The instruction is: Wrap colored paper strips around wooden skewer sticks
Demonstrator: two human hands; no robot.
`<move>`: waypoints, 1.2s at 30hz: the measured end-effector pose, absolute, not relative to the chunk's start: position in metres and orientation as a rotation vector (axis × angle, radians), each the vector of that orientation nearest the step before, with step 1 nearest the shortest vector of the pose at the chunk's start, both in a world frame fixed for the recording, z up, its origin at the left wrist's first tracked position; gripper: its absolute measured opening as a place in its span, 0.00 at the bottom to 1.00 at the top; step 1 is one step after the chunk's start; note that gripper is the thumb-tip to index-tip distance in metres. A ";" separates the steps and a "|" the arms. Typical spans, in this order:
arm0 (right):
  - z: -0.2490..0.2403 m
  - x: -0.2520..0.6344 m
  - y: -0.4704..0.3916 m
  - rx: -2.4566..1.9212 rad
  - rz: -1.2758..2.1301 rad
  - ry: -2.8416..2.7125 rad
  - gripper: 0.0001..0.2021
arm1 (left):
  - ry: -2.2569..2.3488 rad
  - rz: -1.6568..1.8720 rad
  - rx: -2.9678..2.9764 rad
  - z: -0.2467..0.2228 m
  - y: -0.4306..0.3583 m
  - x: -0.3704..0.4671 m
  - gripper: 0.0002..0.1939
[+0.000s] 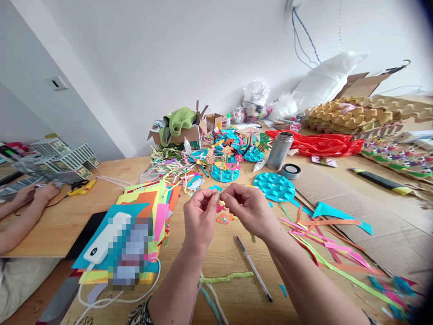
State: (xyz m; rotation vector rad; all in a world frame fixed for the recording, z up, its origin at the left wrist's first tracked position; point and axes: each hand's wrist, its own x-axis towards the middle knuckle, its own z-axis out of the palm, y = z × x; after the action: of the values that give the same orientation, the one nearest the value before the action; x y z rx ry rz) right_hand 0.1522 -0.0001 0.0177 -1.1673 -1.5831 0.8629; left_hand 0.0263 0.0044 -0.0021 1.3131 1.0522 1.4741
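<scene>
My left hand [202, 214] and my right hand [248, 208] meet fingertip to fingertip above the middle of the wooden table. Both are closed in a pinch, and whatever lies between the fingertips is too small to make out. Just beneath them on the table are an orange paper fish [224, 219] and a small red cutout [221, 207]. A pen [253, 268] lies below my right hand. Nearer the front edge, a green fuzzy strip [230, 277] crosses beside pale ones. A blue scalloped disc [274, 187] rests behind my right hand.
Colored paper [135, 197] carries a white power bank [107, 238] and a pixelated object at left. Paper strips [333, 243] and a cutter [380, 181] lie right. A metal bottle [280, 150] stands behind. Another person's hands [45, 192] are at far left.
</scene>
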 end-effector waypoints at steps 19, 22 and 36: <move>0.017 0.158 0.002 -1.198 0.783 -1.627 0.11 | 1.136 1.648 1.466 -0.001 0.002 0.034 0.03; 0.021 0.165 0.001 -1.185 0.685 -1.708 0.11 | 1.077 1.584 1.456 -0.001 0.004 0.032 0.05; 0.027 0.164 -0.006 -1.170 0.605 -1.849 0.11 | 1.021 1.514 1.421 0.006 0.000 0.027 0.06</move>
State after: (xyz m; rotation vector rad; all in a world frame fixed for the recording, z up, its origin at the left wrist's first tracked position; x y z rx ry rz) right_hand 0.1637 -0.0058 0.0271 -1.1704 -1.8485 0.6050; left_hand 0.0265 -0.0003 0.0064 1.4212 1.0214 1.5137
